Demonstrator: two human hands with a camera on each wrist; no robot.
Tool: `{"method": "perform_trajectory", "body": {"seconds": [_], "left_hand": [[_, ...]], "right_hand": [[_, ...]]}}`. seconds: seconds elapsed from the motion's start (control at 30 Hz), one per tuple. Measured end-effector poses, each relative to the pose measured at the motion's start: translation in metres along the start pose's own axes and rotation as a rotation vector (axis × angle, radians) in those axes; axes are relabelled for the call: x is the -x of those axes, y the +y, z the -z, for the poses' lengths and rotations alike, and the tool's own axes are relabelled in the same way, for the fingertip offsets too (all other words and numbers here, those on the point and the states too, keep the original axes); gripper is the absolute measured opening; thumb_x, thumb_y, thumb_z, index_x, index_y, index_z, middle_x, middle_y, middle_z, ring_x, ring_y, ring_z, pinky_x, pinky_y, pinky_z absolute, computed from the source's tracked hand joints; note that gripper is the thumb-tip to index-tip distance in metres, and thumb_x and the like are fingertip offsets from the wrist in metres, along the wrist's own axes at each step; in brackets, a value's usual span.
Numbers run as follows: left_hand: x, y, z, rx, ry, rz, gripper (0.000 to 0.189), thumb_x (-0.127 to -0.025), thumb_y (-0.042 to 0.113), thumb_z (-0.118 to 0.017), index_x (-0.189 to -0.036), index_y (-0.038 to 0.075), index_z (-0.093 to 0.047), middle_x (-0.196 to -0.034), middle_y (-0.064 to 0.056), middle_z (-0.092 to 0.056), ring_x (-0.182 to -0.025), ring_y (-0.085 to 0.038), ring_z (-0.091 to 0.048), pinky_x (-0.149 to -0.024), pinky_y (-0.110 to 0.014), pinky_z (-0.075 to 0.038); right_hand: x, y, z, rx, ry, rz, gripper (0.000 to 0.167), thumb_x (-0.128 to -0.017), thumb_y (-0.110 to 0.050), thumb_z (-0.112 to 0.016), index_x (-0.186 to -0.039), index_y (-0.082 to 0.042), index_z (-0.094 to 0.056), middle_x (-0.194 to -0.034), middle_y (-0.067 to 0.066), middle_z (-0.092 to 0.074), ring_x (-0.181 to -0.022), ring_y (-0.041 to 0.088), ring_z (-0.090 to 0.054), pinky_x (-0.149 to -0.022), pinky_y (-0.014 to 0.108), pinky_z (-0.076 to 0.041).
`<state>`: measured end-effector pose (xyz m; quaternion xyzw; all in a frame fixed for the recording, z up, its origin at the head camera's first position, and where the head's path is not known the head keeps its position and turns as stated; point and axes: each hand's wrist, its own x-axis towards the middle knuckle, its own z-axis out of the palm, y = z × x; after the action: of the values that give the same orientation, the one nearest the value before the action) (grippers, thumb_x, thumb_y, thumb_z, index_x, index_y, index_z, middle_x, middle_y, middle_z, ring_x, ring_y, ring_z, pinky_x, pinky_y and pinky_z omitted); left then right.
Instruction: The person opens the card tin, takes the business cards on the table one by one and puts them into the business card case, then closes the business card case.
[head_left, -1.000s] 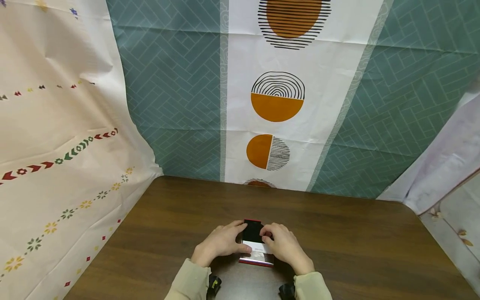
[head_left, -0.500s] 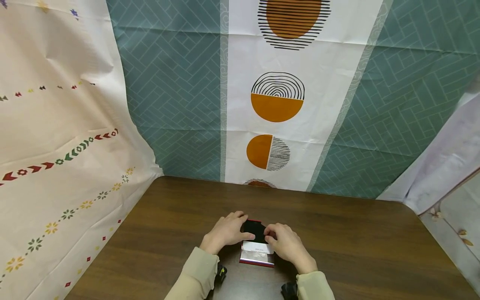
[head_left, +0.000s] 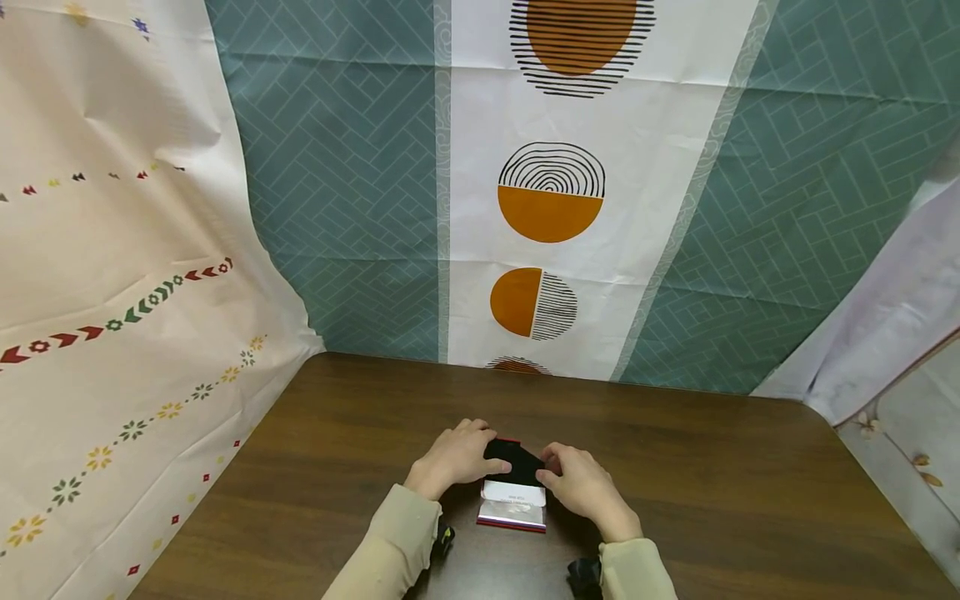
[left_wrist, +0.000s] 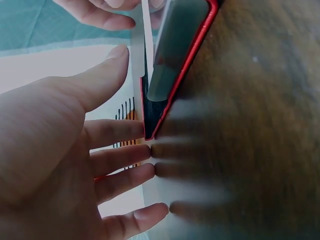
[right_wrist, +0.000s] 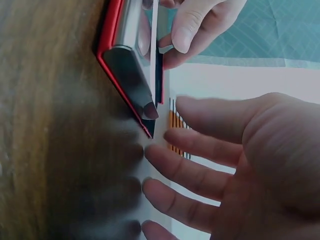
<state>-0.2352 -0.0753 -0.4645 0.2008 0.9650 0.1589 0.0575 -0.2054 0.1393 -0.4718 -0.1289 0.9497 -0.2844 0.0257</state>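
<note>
A small red-edged folding case (head_left: 512,527) lies on the table with its halves spread. Its far half is a black panel (head_left: 516,457), and a white flap (head_left: 513,492) with tiny print crosses the middle above a shiny silver part (head_left: 512,511). My left hand (head_left: 456,457) is at the case's left side, thumb over the black panel; in the left wrist view its long fingers are nearly straight at the tabletop. At the right side is my right hand (head_left: 581,479), loosely bent. In the right wrist view its thumb and fingers (right_wrist: 186,171) are parted with nothing between them.
The case stands on a brown wooden table (head_left: 712,467). A patterned teal and white cloth (head_left: 360,208) hangs along the far edge. Cream cloth (head_left: 135,275) hangs at the left and pale cloth (head_left: 892,292) at the right.
My left hand has shifted away from me and right, its thumb going from the white flap to the black panel. My right hand has moved slightly right, off the case's edge.
</note>
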Motion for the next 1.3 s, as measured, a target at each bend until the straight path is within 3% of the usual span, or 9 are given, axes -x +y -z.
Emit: {"method": "perform_trajectory", "body": {"seconds": [0.17, 0.33, 0.53, 0.8, 1.03, 1.3], "left_hand": [[-0.003, -0.001, 0.001, 0.036, -0.004, 0.012, 0.061, -0.090, 0.049, -0.066, -0.133, 0.005, -0.060, -0.137, -0.012, -0.053, -0.126, -0.029, -0.047, -0.102, -0.052, -0.040], [-0.005, -0.005, 0.003, 0.044, 0.053, -0.020, 0.038, -0.096, 0.034, -0.063, -0.123, 0.008, -0.066, -0.124, -0.009, -0.061, -0.116, -0.028, -0.056, -0.094, -0.049, -0.047], [-0.005, -0.010, 0.005, 0.146, 0.149, -0.060, 0.014, -0.097, 0.021, -0.063, -0.104, 0.013, -0.071, -0.099, -0.001, -0.069, -0.089, -0.020, -0.064, -0.078, -0.042, -0.053], [-0.004, -0.015, 0.003, 0.283, 0.219, -0.100, 0.008, -0.095, 0.019, -0.065, -0.094, 0.016, -0.072, -0.087, 0.006, -0.067, -0.075, -0.009, -0.059, -0.070, -0.030, -0.050], [0.004, -0.015, 0.007, 0.422, 0.193, -0.122, 0.011, -0.095, 0.025, -0.065, -0.092, 0.018, -0.072, -0.083, 0.009, -0.065, -0.072, -0.010, -0.055, -0.066, -0.028, -0.048], [0.010, -0.019, 0.007, 0.523, 0.122, -0.129, 0.018, -0.094, 0.032, -0.066, -0.081, 0.020, -0.068, -0.077, 0.009, -0.062, -0.073, -0.011, -0.053, -0.065, -0.029, -0.045]], "right_hand": [[-0.001, 0.000, -0.002, 0.022, 0.024, -0.020, 0.019, -0.092, -0.015, -0.067, -0.110, -0.009, -0.068, -0.092, 0.000, -0.067, -0.085, 0.021, -0.064, -0.070, 0.051, -0.050], [-0.003, 0.001, -0.003, 0.043, 0.043, -0.026, 0.018, -0.095, -0.011, -0.060, -0.109, -0.010, -0.070, -0.100, 0.003, -0.069, -0.095, 0.027, -0.065, -0.074, 0.053, -0.051], [-0.002, 0.001, -0.001, -0.003, 0.049, -0.005, 0.017, -0.095, -0.009, -0.059, -0.108, -0.011, -0.069, -0.094, 0.000, -0.067, -0.085, 0.019, -0.062, -0.069, 0.047, -0.051], [0.002, -0.001, 0.006, -0.079, 0.026, 0.040, 0.011, -0.096, -0.008, -0.060, -0.103, -0.008, -0.068, -0.086, -0.001, -0.065, -0.075, 0.014, -0.056, -0.066, 0.039, -0.049], [0.003, 0.000, 0.010, -0.092, 0.024, 0.063, 0.008, -0.097, -0.012, -0.060, -0.094, -0.012, -0.067, -0.075, -0.004, -0.057, -0.068, 0.013, -0.050, -0.061, 0.034, -0.044], [0.006, -0.003, 0.017, -0.080, -0.040, 0.104, 0.011, -0.096, -0.018, -0.062, -0.088, -0.014, -0.067, -0.071, -0.006, -0.054, -0.064, 0.013, -0.049, -0.055, 0.032, -0.041]]}}
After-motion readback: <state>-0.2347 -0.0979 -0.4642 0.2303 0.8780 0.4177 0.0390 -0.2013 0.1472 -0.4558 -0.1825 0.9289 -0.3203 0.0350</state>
